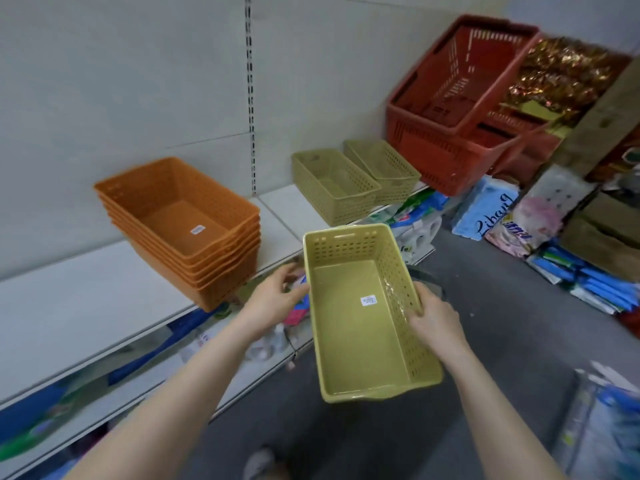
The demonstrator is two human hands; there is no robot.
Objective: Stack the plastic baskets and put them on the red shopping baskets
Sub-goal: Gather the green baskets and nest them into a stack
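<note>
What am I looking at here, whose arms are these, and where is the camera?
No machine here: a person wears a camera on the head, looking down at their own bare arms. The right hand grips the side wall of a green basket held in the air; the left hand is at its other side. On the white shelf sit a stack of orange baskets and two more green baskets. Further right are the red shopping baskets.
</note>
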